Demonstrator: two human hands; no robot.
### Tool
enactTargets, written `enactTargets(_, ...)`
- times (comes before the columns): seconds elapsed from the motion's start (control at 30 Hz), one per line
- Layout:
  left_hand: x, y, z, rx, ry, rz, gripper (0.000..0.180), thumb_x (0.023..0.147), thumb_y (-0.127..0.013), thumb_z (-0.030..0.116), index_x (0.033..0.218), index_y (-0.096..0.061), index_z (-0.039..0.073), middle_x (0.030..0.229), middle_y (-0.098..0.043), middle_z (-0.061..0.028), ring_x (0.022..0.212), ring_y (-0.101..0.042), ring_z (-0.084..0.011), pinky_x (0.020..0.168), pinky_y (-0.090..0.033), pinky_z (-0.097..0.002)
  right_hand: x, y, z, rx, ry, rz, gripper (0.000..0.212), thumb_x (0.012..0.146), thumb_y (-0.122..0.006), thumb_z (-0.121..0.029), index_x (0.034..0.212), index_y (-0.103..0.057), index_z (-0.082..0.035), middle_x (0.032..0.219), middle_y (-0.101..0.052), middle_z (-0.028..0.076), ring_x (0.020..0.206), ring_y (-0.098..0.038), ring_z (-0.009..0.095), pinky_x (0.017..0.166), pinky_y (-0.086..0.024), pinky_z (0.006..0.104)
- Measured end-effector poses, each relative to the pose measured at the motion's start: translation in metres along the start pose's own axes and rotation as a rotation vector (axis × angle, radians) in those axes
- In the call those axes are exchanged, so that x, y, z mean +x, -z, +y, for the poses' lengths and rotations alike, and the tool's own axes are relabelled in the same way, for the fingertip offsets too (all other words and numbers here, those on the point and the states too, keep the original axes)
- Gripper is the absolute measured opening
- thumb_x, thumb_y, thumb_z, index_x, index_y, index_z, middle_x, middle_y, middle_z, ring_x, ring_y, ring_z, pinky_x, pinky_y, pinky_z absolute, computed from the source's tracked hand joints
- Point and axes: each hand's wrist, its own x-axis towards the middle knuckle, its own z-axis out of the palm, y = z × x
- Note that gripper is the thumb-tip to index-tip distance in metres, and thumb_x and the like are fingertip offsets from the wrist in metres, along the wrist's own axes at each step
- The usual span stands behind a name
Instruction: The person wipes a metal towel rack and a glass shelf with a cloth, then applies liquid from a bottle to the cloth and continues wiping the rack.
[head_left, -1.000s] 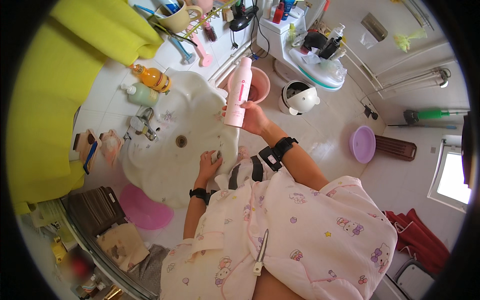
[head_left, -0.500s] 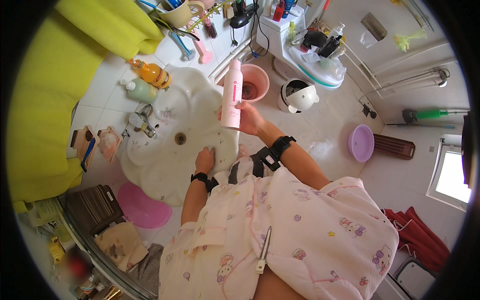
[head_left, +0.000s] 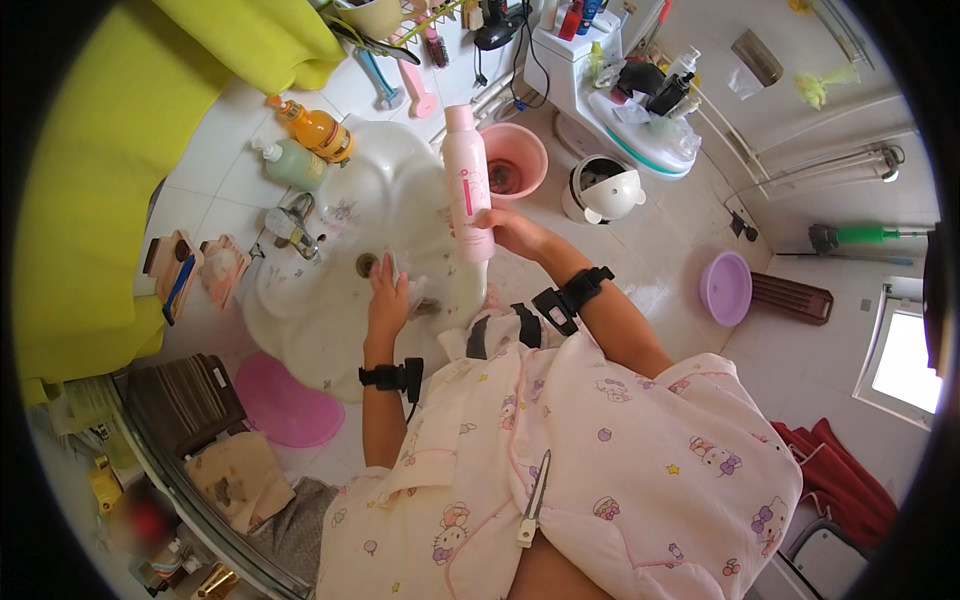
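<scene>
A tall pink bottle stands nearly upright in my right hand, whose fingers wrap round its lower part. The bottle is over the right rim of the white washbasin. My left hand reaches over the basin with its fingers stretched out and apart, near the drain. Just right of that hand is a pale, blurred patch in the basin; what it is I cannot make out. At the basin's left side is the metal tap. Both wrists wear black straps.
An orange pump bottle and a green pump bottle stand behind the basin. Beyond its right rim are a pink bucket and a white bin. A toilet at the far right carries bottles and bags.
My left hand has moved forward over the basin, and its curled fingers have spread out. My right hand still holds the bottle at nearly the same spot. The view has shifted slightly.
</scene>
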Motion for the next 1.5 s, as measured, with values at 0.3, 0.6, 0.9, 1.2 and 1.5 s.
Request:
enactTargets(0.3, 0.007, 0.078, 0.057, -0.645, 0.248, 0.174, 0.05, 0.099, -0.036, 0.039, 0.109, -0.057, -0.006, 0.115, -0.058, -0.0203, 0.106, -0.056, -0.0322, 0.086, -0.045, -0.0409, -0.001, -0.027, -0.028, 0.073, 0.075, -0.185, 0.058, 0.078, -0.057, -0.028, 0.126, -0.043, 0.001, 0.12, -0.057, 0.016, 0.113, -0.053, 0.024, 0.1, -0.039, 0.0378)
enactTargets(0.6, 0.004, 0.064, 0.088, -2.011, 0.089, -0.336, 0.042, 0.097, -0.041, 0.029, 0.128, -0.045, 0.001, 0.126, -0.053, -0.0101, 0.112, -0.054, -0.0229, 0.1, -0.039, -0.0395, 0.019, -0.033, -0.029, 0.045, 0.147, -0.115, 0.057, 0.075, -0.063, -0.021, 0.126, -0.045, -0.001, 0.12, -0.054, 0.009, 0.111, -0.053, 0.02, 0.099, -0.04, 0.0374)
enactTargets(0.9, 0.01, 0.035, 0.096, -1.44, -0.062, -0.21, 0.037, 0.091, -0.051, 0.004, 0.127, -0.045, 0.001, 0.115, -0.055, -0.0068, 0.099, -0.056, -0.0145, 0.084, -0.048, -0.0273, 0.021, -0.055, -0.025, -0.222, 0.219, 0.027, 0.059, 0.07, -0.071, -0.016, 0.123, -0.049, -0.001, 0.116, -0.058, 0.008, 0.108, -0.054, 0.017, 0.097, -0.041, 0.0328)
enactTargets(1.2, 0.02, 0.016, 0.087, -1.323, -0.12, 0.185, 0.039, 0.098, -0.045, 0.017, 0.13, -0.042, -0.004, 0.122, -0.054, -0.0094, 0.106, -0.056, -0.017, 0.091, -0.046, -0.031, 0.018, -0.061, -0.025, -0.258, 0.268, 0.103, 0.053, 0.069, -0.071, -0.01, 0.119, -0.054, -0.001, 0.112, -0.061, 0.007, 0.103, -0.057, 0.016, 0.092, -0.045, 0.0319)
enactTargets(1.5, 0.009, 0.033, 0.07, -1.539, 0.017, 0.021, 0.032, 0.098, -0.042, 0.017, 0.125, -0.047, 0.0, 0.115, -0.055, -0.0099, 0.102, -0.057, -0.017, 0.088, -0.048, -0.0347, 0.017, -0.045, -0.021, 0.346, 0.292, 0.016, 0.046, 0.078, -0.058, -0.003, 0.123, -0.047, -0.001, 0.117, -0.056, 0.008, 0.11, -0.055, 0.022, 0.099, -0.043, 0.039)
